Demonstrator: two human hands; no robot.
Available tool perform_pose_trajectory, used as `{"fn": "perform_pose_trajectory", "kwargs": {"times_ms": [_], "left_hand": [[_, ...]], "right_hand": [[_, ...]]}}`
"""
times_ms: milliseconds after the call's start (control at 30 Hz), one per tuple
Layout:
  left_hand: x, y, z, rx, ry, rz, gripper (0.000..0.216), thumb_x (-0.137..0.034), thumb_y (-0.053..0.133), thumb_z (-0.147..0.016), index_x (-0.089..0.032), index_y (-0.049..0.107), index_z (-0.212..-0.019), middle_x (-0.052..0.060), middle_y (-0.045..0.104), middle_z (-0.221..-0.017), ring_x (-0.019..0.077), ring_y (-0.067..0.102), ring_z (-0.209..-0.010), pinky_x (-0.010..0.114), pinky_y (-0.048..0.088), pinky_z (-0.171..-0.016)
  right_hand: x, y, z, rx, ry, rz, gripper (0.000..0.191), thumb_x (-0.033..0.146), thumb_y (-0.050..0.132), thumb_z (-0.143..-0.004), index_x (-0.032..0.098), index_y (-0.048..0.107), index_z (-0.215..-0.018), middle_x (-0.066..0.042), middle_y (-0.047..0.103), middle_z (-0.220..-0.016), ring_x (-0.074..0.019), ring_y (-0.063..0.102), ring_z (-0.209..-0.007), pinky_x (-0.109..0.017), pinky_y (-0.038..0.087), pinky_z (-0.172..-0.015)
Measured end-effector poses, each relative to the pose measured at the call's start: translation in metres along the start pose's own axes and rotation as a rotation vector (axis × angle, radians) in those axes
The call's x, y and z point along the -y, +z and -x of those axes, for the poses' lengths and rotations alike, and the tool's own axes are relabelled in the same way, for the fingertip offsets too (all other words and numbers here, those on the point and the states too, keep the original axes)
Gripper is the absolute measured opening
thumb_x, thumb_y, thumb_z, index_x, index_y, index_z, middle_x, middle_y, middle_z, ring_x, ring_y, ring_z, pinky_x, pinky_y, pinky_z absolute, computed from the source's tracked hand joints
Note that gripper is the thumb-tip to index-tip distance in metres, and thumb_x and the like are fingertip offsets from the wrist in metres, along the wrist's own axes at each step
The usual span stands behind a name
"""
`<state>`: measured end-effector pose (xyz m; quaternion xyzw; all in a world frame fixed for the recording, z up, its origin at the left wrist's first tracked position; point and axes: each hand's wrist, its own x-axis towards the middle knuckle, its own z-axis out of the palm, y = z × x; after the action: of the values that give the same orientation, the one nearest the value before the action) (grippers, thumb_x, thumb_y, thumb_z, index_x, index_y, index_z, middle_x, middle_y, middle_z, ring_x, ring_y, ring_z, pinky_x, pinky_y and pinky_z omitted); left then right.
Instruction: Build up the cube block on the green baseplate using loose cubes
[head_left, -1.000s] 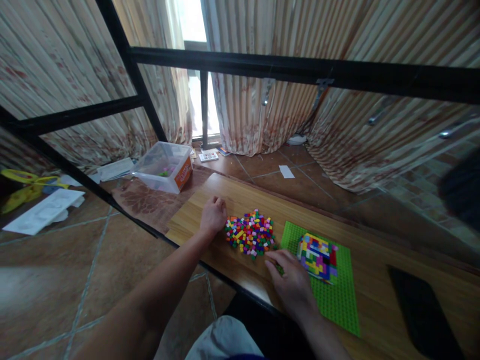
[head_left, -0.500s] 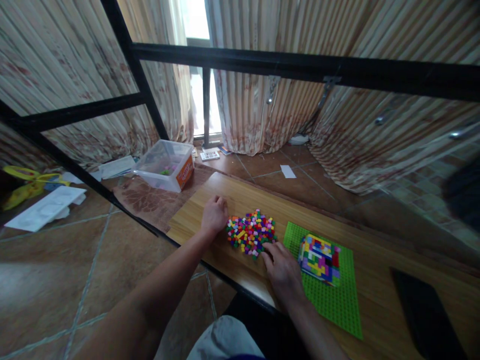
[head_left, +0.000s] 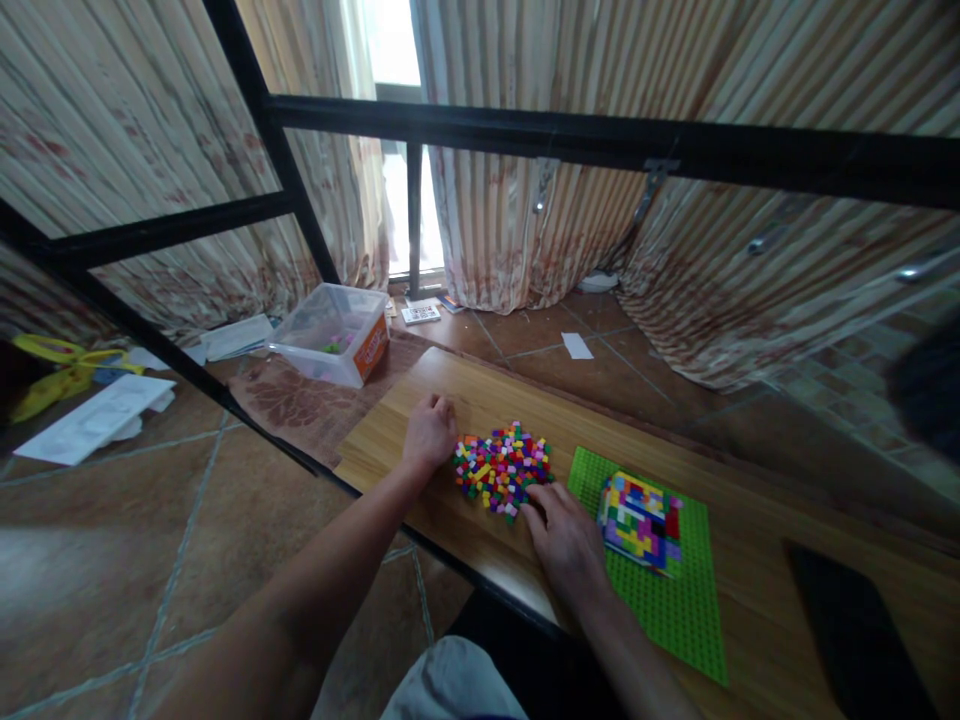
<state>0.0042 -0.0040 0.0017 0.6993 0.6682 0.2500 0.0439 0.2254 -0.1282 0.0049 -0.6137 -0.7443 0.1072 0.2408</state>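
A heap of small multicoloured toy bricks (head_left: pixel 501 468) lies loose on the wooden table. At its left edge rests my left hand (head_left: pixel 430 432), fingers curled in; whatever they may hold is hidden. My right hand (head_left: pixel 564 535) reaches to the heap's lower right edge, with bent fingers touching the outermost bricks and the thumb apart from them. Just right of that hand, a green studded baseplate (head_left: pixel 667 630) lies flat. On it stands a low block built from bricks of many colours (head_left: pixel 639 522).
A dark flat object (head_left: pixel 855 625) lies at the table's right. Beyond the table, a clear plastic bin (head_left: pixel 322 335) with a few pieces inside stands on the floor. A black metal frame (head_left: pixel 480 125) crosses before the curtains. White packaging (head_left: pixel 94 420) lies at far left.
The whole view has shifted very slightly. Both hands stay almost in the same place beside the heap, and the built block has not moved.
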Motion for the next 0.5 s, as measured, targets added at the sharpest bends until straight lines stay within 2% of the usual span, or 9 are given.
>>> {"fn": "perform_pose_trajectory", "kwargs": {"times_ms": [300, 400, 500], "left_hand": [[0.000, 0.000, 0.000, 0.011, -0.010, -0.008, 0.019, -0.016, 0.048, -0.091, -0.019, 0.067, -0.096, 0.009, 0.063, -0.101, 0.0205, 0.061, -0.094, 0.030, 0.048, -0.083], [0.000, 0.000, 0.000, 0.006, -0.004, -0.009, 0.019, -0.016, 0.048, -0.091, -0.018, 0.067, -0.094, 0.009, 0.063, -0.101, 0.0203, 0.061, -0.093, 0.031, 0.048, -0.083], [0.000, 0.000, 0.000, -0.005, 0.007, -0.012, 0.019, -0.016, 0.047, -0.092, -0.018, 0.066, -0.093, 0.009, 0.063, -0.100, 0.0203, 0.061, -0.092, 0.031, 0.048, -0.083]], "right_hand": [[-0.003, 0.004, -0.001, -0.090, -0.023, -0.046, 0.033, 0.034, 0.040, -0.098, 0.021, 0.070, -0.092, -0.007, 0.067, -0.088, -0.0194, 0.061, -0.084, -0.030, 0.044, -0.078], [0.000, 0.000, -0.001, -0.099, 0.050, -0.211, 0.036, 0.040, 0.043, -0.097, 0.020, 0.071, -0.087, -0.008, 0.069, -0.086, -0.0205, 0.063, -0.082, -0.033, 0.046, -0.078], [0.007, -0.007, 0.002, -0.100, 0.263, -0.547, 0.036, 0.050, 0.053, -0.090, 0.019, 0.072, -0.088, -0.008, 0.072, -0.085, -0.0207, 0.065, -0.079, -0.033, 0.050, -0.073]]}}
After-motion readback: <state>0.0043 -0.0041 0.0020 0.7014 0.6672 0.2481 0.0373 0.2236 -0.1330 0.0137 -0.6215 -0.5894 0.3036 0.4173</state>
